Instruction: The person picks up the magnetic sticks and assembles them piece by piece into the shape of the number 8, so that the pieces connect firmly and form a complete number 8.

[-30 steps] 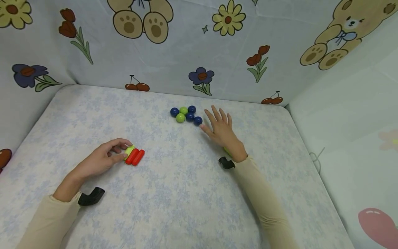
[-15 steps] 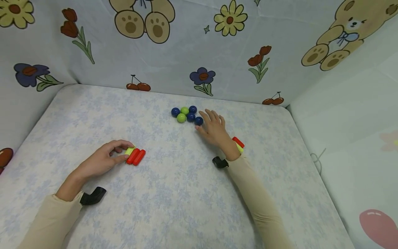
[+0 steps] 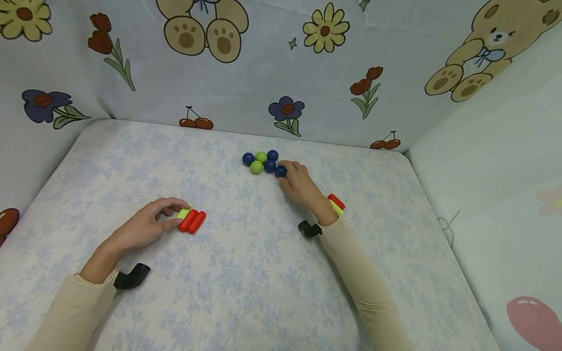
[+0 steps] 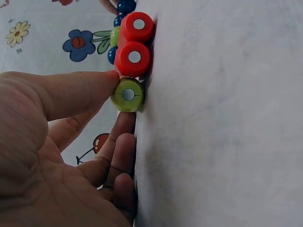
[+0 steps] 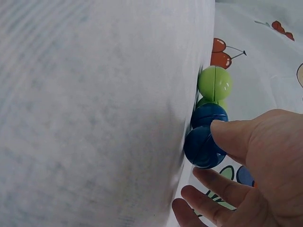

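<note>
My left hand (image 3: 136, 226) pinches a yellow-green rod (image 4: 128, 96) between thumb and fingers. Two red rods (image 3: 197, 223) lie side by side against it; in the left wrist view their ends show round silvery dots. Farther back, my right hand (image 3: 300, 187) has its thumb and index finger around a blue ball (image 3: 281, 171), the nearest of a cluster at the table's far side. That cluster also holds green balls (image 3: 256, 167) and more blue balls (image 3: 248, 159), touching or nearly so. In the right wrist view the thumb lies on the blue ball (image 5: 201, 146).
Beside my right wrist lie another red rod (image 3: 336, 201) and a yellow-green rod (image 3: 337, 208), partly hidden by the wrist. A pale blue patterned cloth covers the table (image 3: 246, 273). Printed fabric walls (image 3: 246, 87) rise at the back and sides.
My right hand has moved left and its spread fingers have closed around the nearest blue ball. The rods beneath its wrist have come into view. My left hand stays on the yellow-green rod.
</note>
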A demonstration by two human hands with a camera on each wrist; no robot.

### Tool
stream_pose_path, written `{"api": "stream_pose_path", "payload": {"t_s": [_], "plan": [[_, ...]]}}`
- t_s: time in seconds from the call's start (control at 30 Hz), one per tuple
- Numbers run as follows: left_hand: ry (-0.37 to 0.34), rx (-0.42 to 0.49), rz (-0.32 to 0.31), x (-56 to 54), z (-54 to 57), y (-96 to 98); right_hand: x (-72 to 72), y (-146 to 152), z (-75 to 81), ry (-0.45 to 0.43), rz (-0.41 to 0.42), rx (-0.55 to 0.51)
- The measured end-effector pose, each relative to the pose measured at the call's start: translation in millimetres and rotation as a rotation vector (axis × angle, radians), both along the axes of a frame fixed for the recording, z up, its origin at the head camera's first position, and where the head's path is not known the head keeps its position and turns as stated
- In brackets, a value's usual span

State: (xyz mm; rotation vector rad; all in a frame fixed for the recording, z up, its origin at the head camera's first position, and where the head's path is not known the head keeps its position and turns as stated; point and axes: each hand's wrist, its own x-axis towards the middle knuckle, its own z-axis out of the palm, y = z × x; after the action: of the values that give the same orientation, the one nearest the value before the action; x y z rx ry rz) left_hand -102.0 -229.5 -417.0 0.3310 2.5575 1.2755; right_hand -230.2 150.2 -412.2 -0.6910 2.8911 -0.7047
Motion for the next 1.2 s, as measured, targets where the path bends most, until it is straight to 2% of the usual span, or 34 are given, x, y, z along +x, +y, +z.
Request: {"api": "stream_pose_path", "payload": {"t_s": [0.27, 0.7, 1.0, 1.2], "plan": [[-0.006, -0.016, 0.011, 1.1, 1.5, 1.6, -1.9, -1, -0.6, 0.026, 0.039, -0.028], [-0.010, -0.031, 0.017, 0.4, 1.3, 1.2, 0.4, 0, -0.1, 0.000, 0.021, 0.004], [-0.014, -0.034, 0.023, 0.9, 1.2, 1.9, 15.1, 1, 10.4, -0.005, 0.043, -0.021], [0.012, -0.033, 0.019, 1.1, 1.7, 1.6, 26.8, 2, 17.8, -0.016, 0.073, -0.022]]}}
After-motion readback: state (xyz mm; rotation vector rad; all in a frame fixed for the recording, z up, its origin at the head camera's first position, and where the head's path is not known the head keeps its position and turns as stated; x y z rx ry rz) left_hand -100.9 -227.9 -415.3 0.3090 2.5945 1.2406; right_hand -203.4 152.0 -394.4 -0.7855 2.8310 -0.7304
